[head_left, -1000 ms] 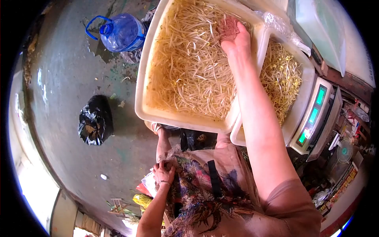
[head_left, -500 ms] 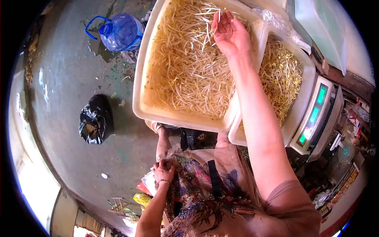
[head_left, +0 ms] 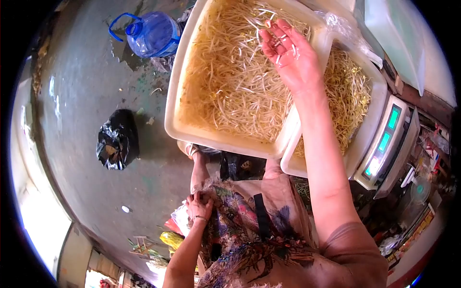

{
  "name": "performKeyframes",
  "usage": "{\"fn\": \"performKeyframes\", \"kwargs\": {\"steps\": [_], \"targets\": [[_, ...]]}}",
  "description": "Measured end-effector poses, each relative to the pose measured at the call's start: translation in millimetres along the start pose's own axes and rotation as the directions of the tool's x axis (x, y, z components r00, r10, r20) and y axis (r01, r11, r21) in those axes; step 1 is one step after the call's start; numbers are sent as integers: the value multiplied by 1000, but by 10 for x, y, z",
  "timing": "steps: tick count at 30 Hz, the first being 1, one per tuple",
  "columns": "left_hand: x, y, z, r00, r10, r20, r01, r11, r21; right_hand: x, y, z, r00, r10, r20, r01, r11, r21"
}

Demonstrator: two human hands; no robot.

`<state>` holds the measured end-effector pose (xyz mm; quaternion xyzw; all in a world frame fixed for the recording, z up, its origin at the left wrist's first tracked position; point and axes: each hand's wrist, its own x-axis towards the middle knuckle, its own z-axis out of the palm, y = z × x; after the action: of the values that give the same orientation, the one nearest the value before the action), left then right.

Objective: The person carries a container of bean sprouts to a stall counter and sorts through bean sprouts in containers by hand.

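Note:
My right hand is palm up and loosely cupped above a large cream tub. Several wet bits of bean sprout stick to its palm and fingers. Pale bean sprouts fill the tub, lying in yellowish water along its left side. Below my right forearm a second, smaller white tub holds yellow-headed sprouts. Down at my knee, my left hand rests against my patterned apron with its fingers curled; whether they pinch anything is hidden.
A scale with green displays stands right of the smaller tub. Clear plastic wrap lies behind it. On the floor are a blue water bottle at the tub's left and a black plastic bag. A small fan is at far right.
My right hand has drawn back slightly and to the right, its palm now showing more, with sprout bits on it. The view has shifted a little. My left hand stays at the knee.

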<state>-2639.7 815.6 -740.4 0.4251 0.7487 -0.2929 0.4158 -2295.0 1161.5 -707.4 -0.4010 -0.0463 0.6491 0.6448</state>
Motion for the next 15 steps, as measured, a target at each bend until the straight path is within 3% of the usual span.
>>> {"fn": "performKeyframes", "kwargs": {"steps": [3,5,6,9,10,12,14,15], "targets": [[17,-44,34,1000,19,-9,-19,1000,8,-106,-41,35,1000,13,3,-13,999,-45],[15,-47,24,1000,0,11,0,1000,-15,-135,-36,-21,1000,-5,8,8,905,-425],[15,-45,12,999,-11,31,12,999,-33,-151,17,-9,998,-67,-9,54,861,-506],[21,-98,44,1000,-6,30,7,998,-54,-217,17,121,996,27,81,8,915,-402],[1,-96,70,998,20,-64,-19,1000,14,-268,43,295,989,13,147,61,874,-483],[0,-96,61,998,10,-61,-9,1000,13,-374,103,725,963,70,260,94,818,-568],[14,-123,54,998,4,-58,-4,1000,13,-509,146,1247,881,146,449,136,832,-538],[23,-144,64,1000,-11,-15,10,999,-44,-594,209,1484,848,186,495,64,893,-445]]}}
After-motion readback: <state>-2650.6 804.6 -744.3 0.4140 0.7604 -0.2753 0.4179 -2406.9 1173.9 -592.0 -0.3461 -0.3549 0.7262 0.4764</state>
